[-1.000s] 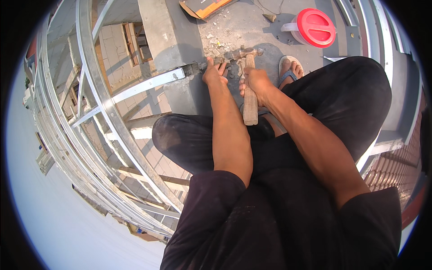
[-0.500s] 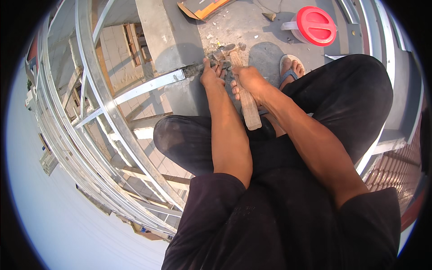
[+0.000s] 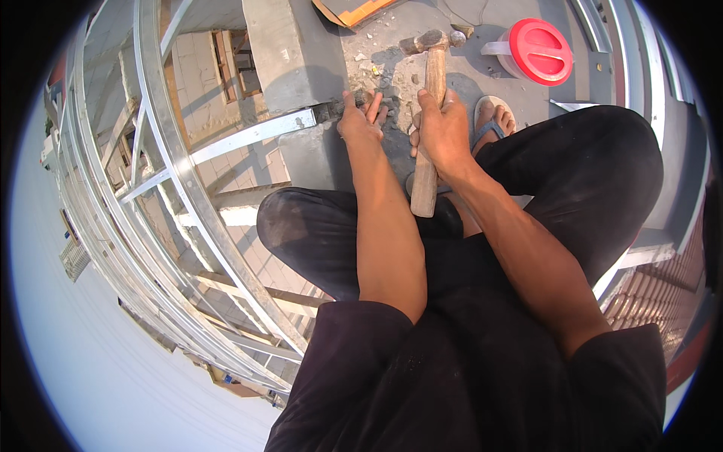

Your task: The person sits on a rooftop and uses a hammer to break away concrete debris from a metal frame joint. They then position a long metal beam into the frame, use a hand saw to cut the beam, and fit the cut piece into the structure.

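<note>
My right hand (image 3: pixel 443 132) is wrapped round the wooden handle of a hammer (image 3: pixel 425 188). The dusty hammer head is raised above the rubble, to the right of my left hand (image 3: pixel 362 124). That left hand is closed beside the broken notch in the grey concrete ledge (image 3: pixel 297 71), thumb and fingers curled round something dark that I cannot make out. Into the notch runs the end of a shiny metal bar (image 3: pixel 256 135), close to my left fingertips. Broken mortar and crumbs (image 3: pixel 388 79) lie just beyond the hand.
A clear jug with a red lid (image 3: pixel 538 51) stands at the far right. Beyond the rubble lies a torn orange and black piece of packaging (image 3: pixel 358 11). My sandalled foot (image 3: pixel 493 120) is close to the hammer. On the left, a metal frame (image 3: pixel 162 143) spans an open drop.
The hammer has lifted away from my left hand, up and to the right, so its head now shows fully. My left hand stays by the notch. The view has shifted slightly.
</note>
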Motion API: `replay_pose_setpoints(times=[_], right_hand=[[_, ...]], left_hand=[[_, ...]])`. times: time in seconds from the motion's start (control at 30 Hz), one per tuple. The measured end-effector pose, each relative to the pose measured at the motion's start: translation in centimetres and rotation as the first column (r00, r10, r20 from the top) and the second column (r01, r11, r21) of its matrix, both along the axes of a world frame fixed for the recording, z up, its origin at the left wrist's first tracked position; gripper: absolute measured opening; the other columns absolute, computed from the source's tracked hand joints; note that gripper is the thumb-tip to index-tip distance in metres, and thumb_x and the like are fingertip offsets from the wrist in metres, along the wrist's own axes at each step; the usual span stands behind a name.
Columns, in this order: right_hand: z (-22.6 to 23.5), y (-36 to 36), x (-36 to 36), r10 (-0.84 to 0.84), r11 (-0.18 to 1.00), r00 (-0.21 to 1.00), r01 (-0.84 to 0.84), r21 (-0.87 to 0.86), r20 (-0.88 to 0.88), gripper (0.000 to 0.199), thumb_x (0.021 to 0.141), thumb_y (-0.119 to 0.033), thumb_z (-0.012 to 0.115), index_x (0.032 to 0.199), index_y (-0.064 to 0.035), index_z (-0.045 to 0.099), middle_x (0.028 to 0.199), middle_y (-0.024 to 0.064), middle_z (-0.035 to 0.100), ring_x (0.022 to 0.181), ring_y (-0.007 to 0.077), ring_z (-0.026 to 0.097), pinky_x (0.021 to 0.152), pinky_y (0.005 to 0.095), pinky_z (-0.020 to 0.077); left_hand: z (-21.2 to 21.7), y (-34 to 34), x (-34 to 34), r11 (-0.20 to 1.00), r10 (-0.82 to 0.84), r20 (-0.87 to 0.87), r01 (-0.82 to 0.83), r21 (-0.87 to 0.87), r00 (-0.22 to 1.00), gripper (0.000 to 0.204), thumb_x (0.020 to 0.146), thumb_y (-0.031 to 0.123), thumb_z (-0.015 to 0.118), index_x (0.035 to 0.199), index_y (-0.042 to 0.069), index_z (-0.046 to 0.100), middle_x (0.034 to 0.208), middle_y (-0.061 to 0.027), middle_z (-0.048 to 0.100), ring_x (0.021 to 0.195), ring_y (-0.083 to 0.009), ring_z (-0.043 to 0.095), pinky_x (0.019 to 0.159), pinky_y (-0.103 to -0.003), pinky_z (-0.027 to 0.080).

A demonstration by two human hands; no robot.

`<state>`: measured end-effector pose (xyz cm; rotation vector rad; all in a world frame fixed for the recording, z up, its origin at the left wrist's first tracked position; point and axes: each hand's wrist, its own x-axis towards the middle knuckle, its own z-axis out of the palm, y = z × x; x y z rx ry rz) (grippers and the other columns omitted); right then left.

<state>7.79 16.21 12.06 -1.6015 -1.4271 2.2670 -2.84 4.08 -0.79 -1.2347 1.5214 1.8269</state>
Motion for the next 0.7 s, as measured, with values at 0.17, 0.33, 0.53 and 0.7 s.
replay_pose_setpoints(times=[0.17,0.33,0.53,0.7], right_hand=[[-0.6,0.4,0.0,0.187,0.871,0.981,-0.147,0.47,-0.04,0.032,0.104,-0.025,0.056,0.11,0.0059,0.049,0.079,0.0252,0.067,0.07,0.0391,0.069,0.066,0.0507,0.0516],[-0.9,-0.1,0.0,0.117,0.896,0.989,-0.068,0.44,-0.085,0.028,0.104,-0.024,0.058,0.108,0.0039,0.053,0.076,0.0223,0.065,0.069,0.0352,0.067,0.065,0.0471,0.0493],[0.2,-1.1,0.4,0.064,0.947,0.976,0.007,0.322,-0.21,0.023,0.107,-0.024,0.054,0.105,-0.0015,0.05,0.066,0.0047,0.055,0.046,0.0125,0.054,0.041,0.03,0.0438],[0.5,-0.8,0.7,-0.028,0.997,0.995,0.035,0.068,-0.098,0.024,0.108,-0.027,0.053,0.105,-0.0028,0.051,0.065,0.0048,0.054,0.047,0.0129,0.054,0.039,0.0302,0.0444]], left_hand=[[2.0,1.9,1.1,1.0,-0.003,-0.014,0.003,-0.024,1.0,0.062,0.104,0.046,0.062,0.13,-0.01,0.051,0.11,-0.0189,0.071,0.096,-0.03,0.076,0.087,-0.047,0.063],[1.3,1.1,-0.3,0.98,0.17,-0.068,-0.161,0.112,0.983,0.055,0.108,0.038,0.054,0.138,-0.007,0.044,0.122,-0.0225,0.067,0.106,-0.0329,0.073,0.094,-0.049,0.062],[1.5,0.7,0.0,0.905,0.237,0.022,-0.229,0.357,0.971,0.048,0.113,0.029,0.038,0.151,0.0,0.031,0.131,-0.023,0.063,0.127,-0.0361,0.062,0.107,-0.058,0.052],[1.2,1.1,0.9,0.916,0.24,-0.142,-0.175,0.361,0.96,0.047,0.112,0.028,0.036,0.149,-0.001,0.031,0.136,-0.023,0.057,0.129,-0.0358,0.059,0.109,-0.061,0.049]])
